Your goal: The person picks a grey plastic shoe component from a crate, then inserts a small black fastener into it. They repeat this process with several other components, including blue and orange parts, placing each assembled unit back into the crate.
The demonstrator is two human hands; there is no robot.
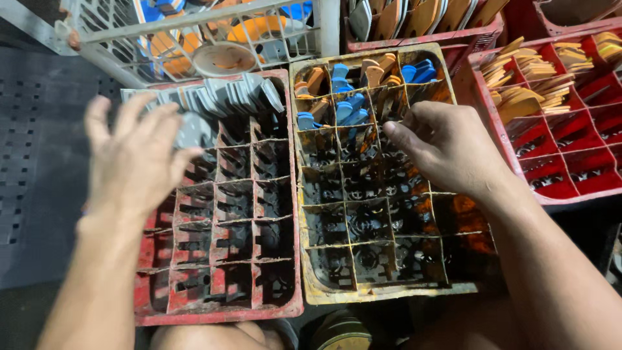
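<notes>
My left hand [136,159] hovers over the upper left of a red divided crate [220,311], fingers spread, holding nothing that I can see. Grey flat pieces [223,97] stand packed in that crate's far row, just beyond my fingertips. My right hand [447,146] rests over the upper right cells of a yellow divided crate [389,293], fingers curled down into a cell; whether it holds a piece is hidden. Blue pieces [346,107] and orange pieces [376,68] fill the yellow crate's far rows.
A second red crate [570,188] with stacks of orange pieces stands at the right. A white basket [194,32] of orange and blue shapes sits at the back left, another red crate [421,39] at the back. A dark perforated mat [39,162] lies left.
</notes>
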